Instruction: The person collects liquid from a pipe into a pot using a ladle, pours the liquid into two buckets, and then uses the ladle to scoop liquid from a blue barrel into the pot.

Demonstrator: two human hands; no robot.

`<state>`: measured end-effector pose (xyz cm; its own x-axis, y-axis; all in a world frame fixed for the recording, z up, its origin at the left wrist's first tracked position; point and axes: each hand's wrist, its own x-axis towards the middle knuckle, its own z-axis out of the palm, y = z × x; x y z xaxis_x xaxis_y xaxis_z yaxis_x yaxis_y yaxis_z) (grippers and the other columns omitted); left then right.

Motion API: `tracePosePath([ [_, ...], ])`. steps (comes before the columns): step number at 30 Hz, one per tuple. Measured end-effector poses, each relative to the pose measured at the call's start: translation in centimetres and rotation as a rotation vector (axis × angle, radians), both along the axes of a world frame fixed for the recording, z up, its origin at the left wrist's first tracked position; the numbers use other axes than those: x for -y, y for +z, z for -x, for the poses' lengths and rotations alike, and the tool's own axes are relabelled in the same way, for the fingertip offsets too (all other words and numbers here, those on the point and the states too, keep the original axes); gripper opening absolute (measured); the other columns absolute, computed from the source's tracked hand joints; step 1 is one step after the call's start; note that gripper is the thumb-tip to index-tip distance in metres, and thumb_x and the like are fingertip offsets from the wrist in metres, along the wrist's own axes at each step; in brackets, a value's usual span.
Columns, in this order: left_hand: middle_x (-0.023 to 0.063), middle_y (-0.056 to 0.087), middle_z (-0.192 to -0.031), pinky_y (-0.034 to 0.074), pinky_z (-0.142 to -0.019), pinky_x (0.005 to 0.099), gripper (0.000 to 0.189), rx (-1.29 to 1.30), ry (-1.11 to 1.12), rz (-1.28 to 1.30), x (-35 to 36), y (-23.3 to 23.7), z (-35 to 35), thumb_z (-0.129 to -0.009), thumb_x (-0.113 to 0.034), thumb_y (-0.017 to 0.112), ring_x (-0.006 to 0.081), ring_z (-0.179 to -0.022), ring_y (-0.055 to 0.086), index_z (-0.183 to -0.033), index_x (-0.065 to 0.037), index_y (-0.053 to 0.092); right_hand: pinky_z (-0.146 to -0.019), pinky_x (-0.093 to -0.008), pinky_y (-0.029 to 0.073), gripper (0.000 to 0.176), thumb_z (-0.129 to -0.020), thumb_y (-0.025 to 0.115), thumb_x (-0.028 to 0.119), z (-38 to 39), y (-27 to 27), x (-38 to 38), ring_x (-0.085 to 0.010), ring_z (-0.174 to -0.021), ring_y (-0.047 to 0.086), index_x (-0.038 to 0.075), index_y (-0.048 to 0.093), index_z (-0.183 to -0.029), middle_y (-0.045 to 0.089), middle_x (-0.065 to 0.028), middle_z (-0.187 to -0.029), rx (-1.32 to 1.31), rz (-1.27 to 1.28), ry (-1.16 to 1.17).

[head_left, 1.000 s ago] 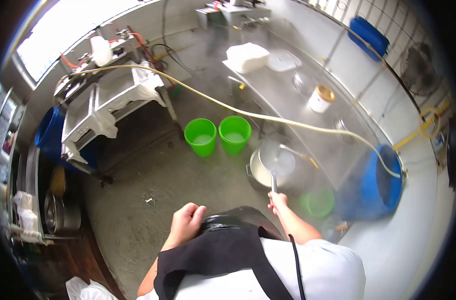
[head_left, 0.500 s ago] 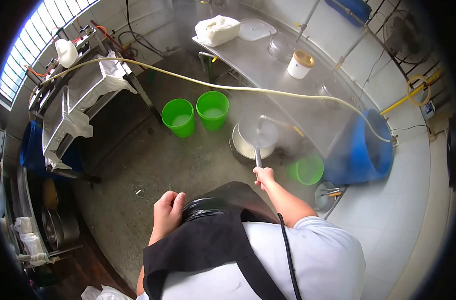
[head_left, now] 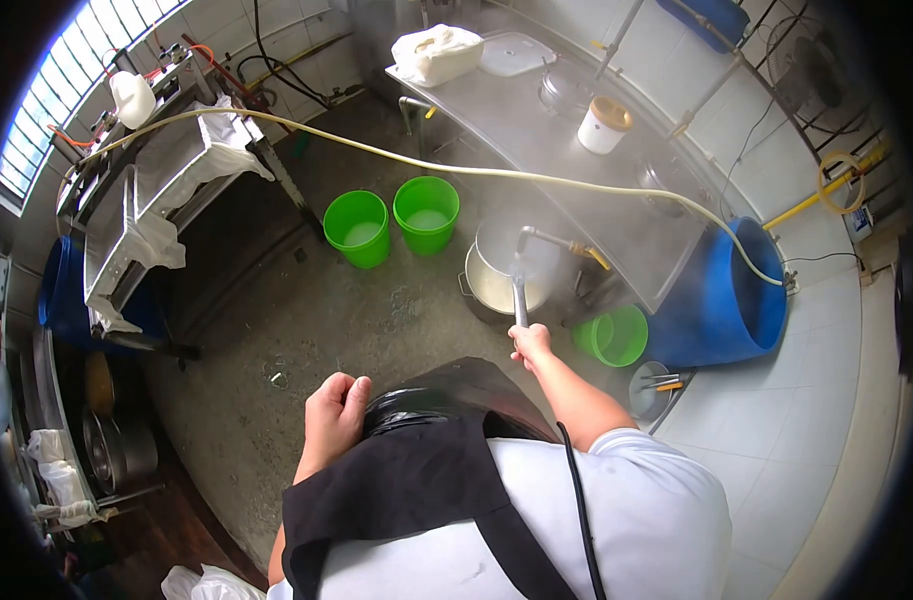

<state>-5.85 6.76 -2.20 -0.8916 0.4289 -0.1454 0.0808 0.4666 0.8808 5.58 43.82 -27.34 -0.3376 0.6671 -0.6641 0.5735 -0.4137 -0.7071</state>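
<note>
My right hand (head_left: 530,343) grips the long metal handle of a ladle (head_left: 520,292), whose bowl reaches into a steaming steel pot (head_left: 487,290) on the floor. Steam rises around the pot, and a metal tap (head_left: 549,240) juts over it. My left hand (head_left: 336,407) is closed in a fist and rests against a black bin (head_left: 447,400) lined with a black bag, just in front of my black apron.
Two green buckets (head_left: 357,228) (head_left: 427,212) holding whitish liquid stand left of the pot. A third green bucket (head_left: 614,334) and a blue barrel (head_left: 729,296) sit to the right. A yellowish hose (head_left: 397,160) spans the room above. A steel table (head_left: 557,130) lies behind.
The view has swung so the pot sits nearer the centre. My right hand has tipped the ladle's bowl down from above the pot into it. My left hand stays on the bin.
</note>
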Motion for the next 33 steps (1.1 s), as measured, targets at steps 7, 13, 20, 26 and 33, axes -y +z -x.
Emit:
tracePosePath([
  [7, 0.0012, 0.056, -0.068, 0.043, -0.059, 0.0298, 0.03, 0.01, 0.001, 0.002, 0.0, 0.1, -0.2, -0.101, -0.025, 0.071, 0.0093, -0.066, 0.047, -0.086, 0.0, 0.063, -0.04, -0.0341, 0.051, 0.022, -0.08, 0.071, 0.012, -0.5, 0.5, -0.9, -0.0192, -0.049, 0.058, -0.007, 0.061, -0.085, 0.062, -0.0088, -0.07, 0.063, -0.129, 0.048],
  [13, 0.0013, 0.056, -0.068, 0.042, -0.059, 0.0296, 0.031, 0.013, 0.013, -0.001, 0.1, -0.1, -0.5, -0.101, -0.025, 0.071, 0.0094, -0.066, 0.047, -0.085, 0.0, 0.063, -0.039, -0.0327, 0.049, 0.016, -0.081, 0.071, 0.008, -1.2, 0.2, -1.3, -0.0146, -0.047, 0.051, -0.001, 0.058, -0.083, 0.055, -0.0044, -0.064, 0.053, -0.075, 0.024],
  [20, 0.0015, 0.056, -0.068, 0.042, -0.059, 0.0296, 0.031, 0.022, 0.016, 0.001, 0.2, 0.2, -0.7, -0.101, -0.024, 0.071, 0.0098, -0.065, 0.046, -0.084, 0.0, 0.063, -0.039, -0.0327, 0.05, 0.014, -0.081, 0.071, 0.009, -1.9, -0.8, -1.5, -0.0147, -0.049, 0.054, -0.003, 0.064, -0.08, 0.058, -0.004, -0.064, 0.077, -0.052, -0.035],
  [26, 0.0006, 0.056, -0.068, 0.043, -0.06, 0.0292, 0.03, 0.044, 0.015, -0.011, 0.2, 0.2, -0.7, -0.101, -0.023, 0.071, 0.0092, -0.066, 0.046, -0.084, 0.0, 0.063, -0.04, -0.0331, 0.049, 0.013, -0.081, 0.071, 0.009, -1.7, -1.1, -1.6, -0.0135, -0.048, 0.052, -0.001, 0.063, -0.079, 0.057, -0.0031, -0.062, 0.05, 0.0, -0.09],
  [33, -0.0009, 0.055, -0.068, 0.042, -0.059, 0.0284, 0.029, 0.048, 0.015, -0.035, 0.2, 0.5, -0.6, -0.101, -0.022, 0.071, 0.0081, -0.066, 0.045, -0.083, 0.0, 0.063, -0.04, -0.0341, 0.047, 0.02, -0.082, 0.069, 0.007, -1.2, -0.1, -1.0, -0.0103, -0.041, 0.04, 0.008, 0.056, -0.067, 0.046, 0.0029, -0.053, 0.046, -0.007, -0.101],
])
